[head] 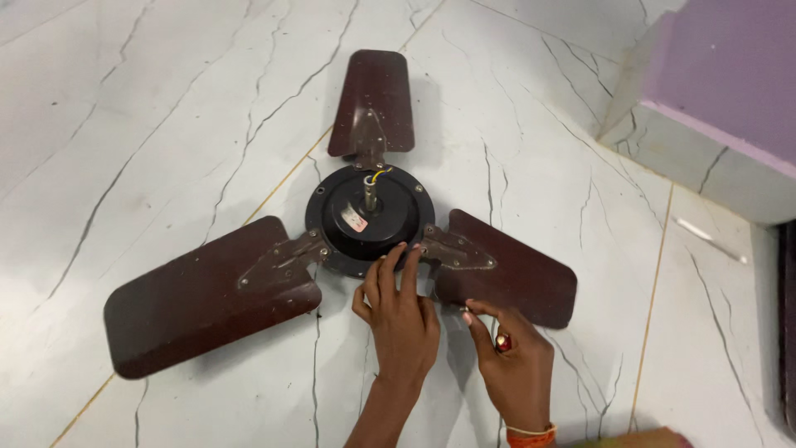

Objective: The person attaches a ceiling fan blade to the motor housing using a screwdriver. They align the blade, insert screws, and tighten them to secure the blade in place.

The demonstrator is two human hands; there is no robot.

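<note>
White marble floor with thin dark cracks and gold lines fills most of the frame, and it looks smooth and shiny. On it lies a ceiling fan with its flat side down, in the middle of the frame. At the lower left is the biggest-looking blade, dark brown, long and rounded at the end, a bit dusty, joined to the middle by a dull metal bracket with small screws. At the top middle a second blade points away. The round black motor sits in the center, with a short metal rod and a yellow wire sticking up. The left hand rests at the lower middle, its grip loose and open, fingertips pressing on the motor's rim and holding nothing. To its right, the right hand has its grip pinched tight, thumb and finger together, on something small and pale; I cannot tell what it is. It sits just by the third blade and its bracket at the right. The tiny piece could slip and roll away on the slick floor. The thin blade edges could scrape a finger. At the upper right is a purple wall.
</note>
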